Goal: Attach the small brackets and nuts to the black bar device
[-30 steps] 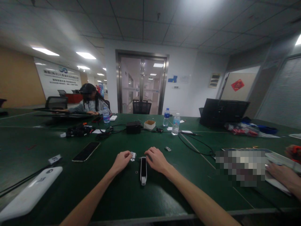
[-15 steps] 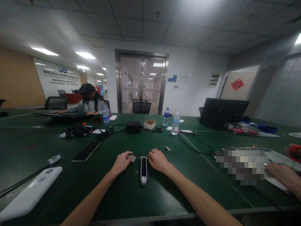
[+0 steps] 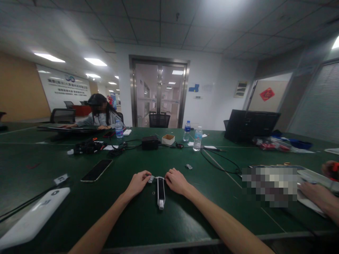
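Observation:
My left hand (image 3: pixel 138 182) pinches a small silvery metal piece (image 3: pixel 151 179) between thumb and fingertips. Just right of that piece lies a slim black-and-silver device (image 3: pixel 161 192), its long side pointing towards me; its exact kind is unclear. The curled fingers of my right hand (image 3: pixel 177 180) press against the device's far right end, and the fingertips are partly hidden. A tiny ring-like part (image 3: pixel 153 193) rests on the table left of the device. Farther right, beyond my right hand, sits another small metal part (image 3: pixel 189 166).
On the green table (image 3: pixel 148 225) a phone (image 3: pixel 96 170) and a white panel (image 3: pixel 37 215) lie to the left. Bottles (image 3: pixel 197 138), a small box (image 3: pixel 168 139) and a black adapter (image 3: pixel 150 143) with cables stand beyond. A co-worker's hand (image 3: pixel 315 194) works at right; another person (image 3: pixel 99 113) sits across.
Both hands stay close to the device. My right hand and the device have shifted slightly left, and the metal piece in my left hand has come a little nearer the device.

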`<state>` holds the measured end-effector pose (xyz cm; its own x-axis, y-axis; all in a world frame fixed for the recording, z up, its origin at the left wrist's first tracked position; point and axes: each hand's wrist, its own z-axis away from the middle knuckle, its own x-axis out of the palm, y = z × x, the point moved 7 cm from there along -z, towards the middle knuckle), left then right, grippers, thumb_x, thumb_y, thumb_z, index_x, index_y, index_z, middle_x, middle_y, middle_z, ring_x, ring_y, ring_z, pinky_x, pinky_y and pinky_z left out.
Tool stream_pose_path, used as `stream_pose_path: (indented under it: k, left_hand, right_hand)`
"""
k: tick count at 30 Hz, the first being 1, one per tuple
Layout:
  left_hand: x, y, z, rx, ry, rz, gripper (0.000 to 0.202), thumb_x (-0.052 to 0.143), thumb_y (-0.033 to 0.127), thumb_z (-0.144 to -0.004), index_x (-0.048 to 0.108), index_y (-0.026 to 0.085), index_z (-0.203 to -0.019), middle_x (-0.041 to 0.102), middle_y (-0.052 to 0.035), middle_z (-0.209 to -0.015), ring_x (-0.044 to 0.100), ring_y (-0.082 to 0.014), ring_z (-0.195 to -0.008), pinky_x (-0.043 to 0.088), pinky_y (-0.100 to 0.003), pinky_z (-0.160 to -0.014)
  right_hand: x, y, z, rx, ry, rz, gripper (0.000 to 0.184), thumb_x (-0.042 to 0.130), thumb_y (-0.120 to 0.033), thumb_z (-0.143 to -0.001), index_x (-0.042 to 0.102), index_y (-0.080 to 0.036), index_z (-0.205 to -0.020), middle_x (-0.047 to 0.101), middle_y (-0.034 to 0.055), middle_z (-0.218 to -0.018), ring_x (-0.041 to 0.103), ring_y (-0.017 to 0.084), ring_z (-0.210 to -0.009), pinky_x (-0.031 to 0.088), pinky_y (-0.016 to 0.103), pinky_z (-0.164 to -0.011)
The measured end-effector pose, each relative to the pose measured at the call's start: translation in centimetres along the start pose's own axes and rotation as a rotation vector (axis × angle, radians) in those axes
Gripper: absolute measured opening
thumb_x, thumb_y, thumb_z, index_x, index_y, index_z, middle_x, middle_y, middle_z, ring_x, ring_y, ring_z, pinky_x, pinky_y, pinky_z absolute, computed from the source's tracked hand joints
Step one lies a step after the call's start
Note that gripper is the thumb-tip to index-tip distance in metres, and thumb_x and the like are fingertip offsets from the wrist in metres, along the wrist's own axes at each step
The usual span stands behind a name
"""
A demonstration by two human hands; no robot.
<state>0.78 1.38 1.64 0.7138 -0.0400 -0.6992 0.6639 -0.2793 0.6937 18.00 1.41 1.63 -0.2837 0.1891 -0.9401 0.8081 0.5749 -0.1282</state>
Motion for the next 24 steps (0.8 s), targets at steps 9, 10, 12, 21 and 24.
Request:
stream_pose_path:
  k: [9,10,12,21,24]
  left_hand:
    - [0.7,0.4,0.0,0.097,-0.028,-0.047,0.035,0.045,0.041,-0.085,0.066,0.017,-0.099,0.069,-0.0030,-0.078,0.062,-0.0193,-0.071,0.043,-0.027,-0.065]
    - [0.7,0.4,0.0,0.105,-0.030,-0.059,0.035,0.045,0.041,-0.085,0.066,0.017,-0.099,0.069,-0.0029,-0.078,0.062,-0.0192,-0.070,0.042,-0.027,-0.064]
    - [0.7,0.5,0.0,0.123,-0.038,-0.086,0.035,0.044,0.041,-0.085,0.066,0.018,-0.099,0.068,-0.0024,-0.076,0.060,-0.0188,-0.068,0.041,-0.026,-0.062]
    - [1.1,0.0,-0.1,0.138,-0.069,-0.205,0.035,0.046,0.043,-0.085,0.069,0.020,-0.098,0.061,-0.0007,-0.069,0.055,-0.0175,-0.064,0.035,-0.024,-0.056]
    - [1.1,-0.1,-0.2,0.130,-0.062,-0.201,0.035,0.046,0.044,-0.085,0.069,0.020,-0.095,0.060,-0.0002,-0.067,0.054,-0.0171,-0.062,0.034,-0.024,-0.056]
  right_hand:
    - [-0.2,-0.4,0.0,-0.031,-0.002,0.016,0.019,0.046,-0.023,-0.090,0.065,-0.018,-0.091,0.063,0.0077,-0.091,0.055,0.020,-0.088,0.042,0.033,-0.084]
    - [-0.2,-0.4,0.0,-0.036,-0.001,0.011,0.019,0.047,-0.023,-0.090,0.065,-0.018,-0.091,0.063,0.0075,-0.092,0.056,0.020,-0.088,0.042,0.033,-0.084]
    - [-0.2,-0.4,0.1,-0.042,0.001,0.003,0.018,0.048,-0.023,-0.090,0.065,-0.018,-0.091,0.062,0.0073,-0.092,0.056,0.020,-0.089,0.043,0.033,-0.084]
    - [-0.5,-0.7,0.0,-0.050,0.022,-0.040,0.020,0.047,-0.029,-0.092,0.063,-0.019,-0.095,0.062,0.0060,-0.095,0.055,0.018,-0.090,0.043,0.031,-0.082]
    - [-0.8,-0.2,-0.1,-0.041,0.031,-0.030,0.022,0.047,-0.034,-0.092,0.062,-0.019,-0.098,0.061,0.0065,-0.096,0.054,0.019,-0.091,0.043,0.032,-0.081]
